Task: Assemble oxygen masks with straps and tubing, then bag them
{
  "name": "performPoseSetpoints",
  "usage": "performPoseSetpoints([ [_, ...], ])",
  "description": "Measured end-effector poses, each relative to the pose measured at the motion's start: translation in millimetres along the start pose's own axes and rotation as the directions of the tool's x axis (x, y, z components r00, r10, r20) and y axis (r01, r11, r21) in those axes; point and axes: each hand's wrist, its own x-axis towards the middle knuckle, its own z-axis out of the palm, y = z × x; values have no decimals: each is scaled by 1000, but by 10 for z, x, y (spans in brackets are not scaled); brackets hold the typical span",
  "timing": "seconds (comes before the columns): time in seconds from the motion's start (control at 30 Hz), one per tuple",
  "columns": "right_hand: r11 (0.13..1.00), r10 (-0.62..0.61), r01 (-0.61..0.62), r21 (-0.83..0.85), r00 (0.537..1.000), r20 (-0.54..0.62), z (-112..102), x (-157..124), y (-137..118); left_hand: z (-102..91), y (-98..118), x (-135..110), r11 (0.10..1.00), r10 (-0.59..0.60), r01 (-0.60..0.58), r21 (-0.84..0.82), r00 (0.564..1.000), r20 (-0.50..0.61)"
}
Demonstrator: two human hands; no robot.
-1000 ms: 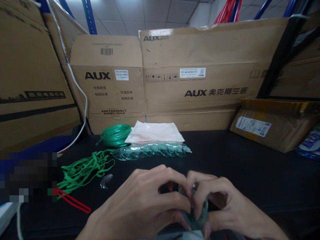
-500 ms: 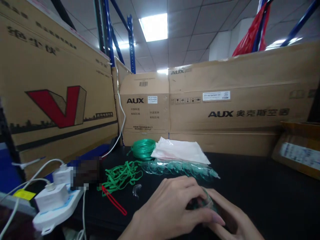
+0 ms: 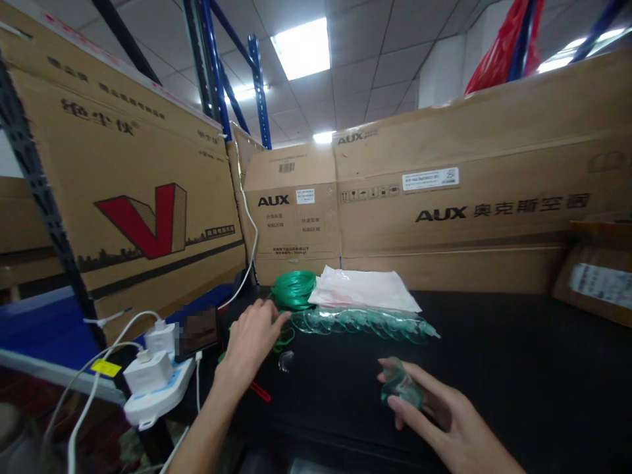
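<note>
Since the earlier frame, the left hand [image 3: 251,337] has swung away from the right hand [image 3: 451,415], which grasps a translucent green soft-plastic cup [image 3: 402,385], no strap visible on it. Left fingers reach over flat green elastic straps [image 3: 284,340]; whether they pinch any, I cannot tell. Work looks partway: one cup in hand, a row of clear green plastic pieces [image 3: 363,324] left beyond both hands. Behind that, a flat white plastic packet [image 3: 368,289] hides any contents.

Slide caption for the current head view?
Right hand holding a translucent green mask, left hand over green straps.
</note>
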Motion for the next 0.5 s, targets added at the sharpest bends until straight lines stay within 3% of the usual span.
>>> performPoseSetpoints([
  [0.1,998,-39,39,-54,999,2,33,-19,49,23,-181,-11,995,-70,67,69,996,46],
  [0.27,992,-79,76,-103,997,-22,29,-62,-6,36,-286,-1,995,-62,52,91,992,114],
  [0.5,985,-96,94,-142,995,-7,14,-83,-83,-170,-263,167,989,-119,119,87,993,-5],
])
